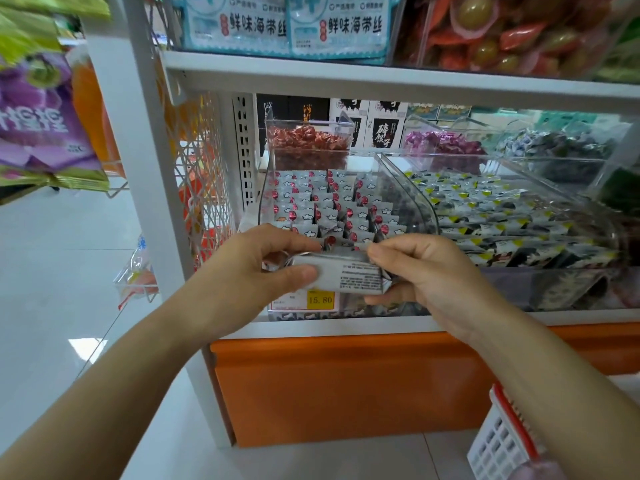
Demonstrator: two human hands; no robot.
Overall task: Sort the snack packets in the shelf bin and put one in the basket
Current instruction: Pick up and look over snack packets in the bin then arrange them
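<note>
Nearest, below the right forearm, a white basket [498, 445] with a red rim is hanging at the lower edge of view; what it is holding cannot be told from here. Above it, both hands are sharing one silver packet [346, 277]. The left hand [256, 271] is pinching the crimped left end between thumb and fingers, and the right hand [429, 275] is pinching the right end the same way, with the printed back facing up. The packet is hovering just in front of the shelf bin [264, 202], over its front lip. The step in hand looks like the picking-out, with one packet being taken or checked and not yet going down. The next move probably calls for the left hand to let go and the right to carry the packet down and back to the basket.

Just under the hands, a yellow price tag [320, 299] is showing on the bin front. Beyond the fingers, red-dotted packets [322, 206] are standing in fairly tidy rows. Right of the right hand, a neighbouring bin [554, 285] is holding yellow-marked packets behind a clear divider. Farther back, red sweets [308, 138] and purple sweets [443, 143] are sitting in smaller tubs. Only the right forearm itself is lying across the way to the basket.
</note>
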